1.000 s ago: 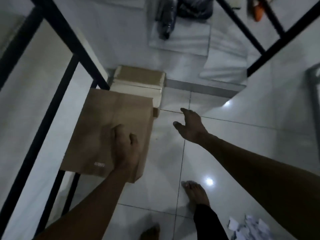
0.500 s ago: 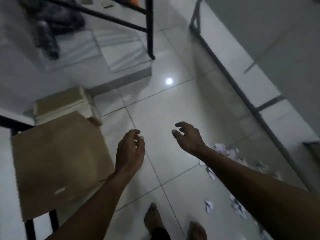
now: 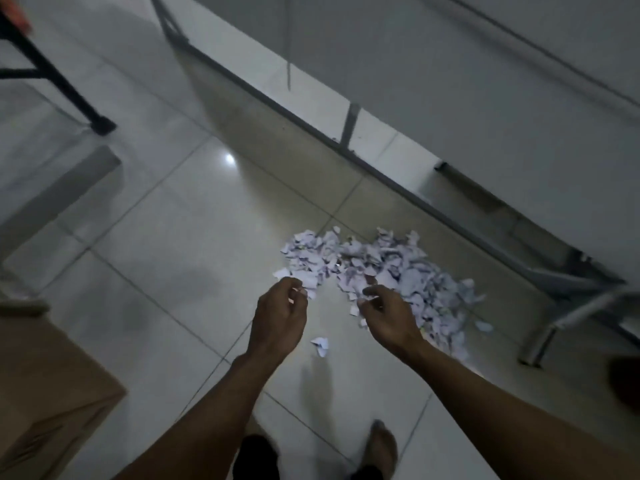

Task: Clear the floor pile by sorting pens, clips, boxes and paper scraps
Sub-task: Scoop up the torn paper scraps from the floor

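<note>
Swinging right since half a second ago, the view now centres on the pile of paper scraps (image 3: 377,271), which earlier showed only as a few bits at the right edge; the cardboard box (image 3: 45,386) has slid to the near left corner. Both hands, then spread over bare tile, now reach out over the near edge of the pile.

One pile of pale scraps lies on the tiled floor (image 3: 166,244), right of centre, close beside the metal frame (image 3: 398,174) that runs diagonally to the far right. One stray scrap (image 3: 320,344) lies apart on the near side, between the two forearms. One box and one black table leg (image 3: 72,95), far left, are visible.

The left hand (image 3: 277,320) has its fingers loosely curled, with small white bits at the fingertips; whether it pinches them cannot be told. The right hand (image 3: 388,317) is likewise loosely curled, fingertips over the scraps, contact unclear. The two hands are apart.
</note>
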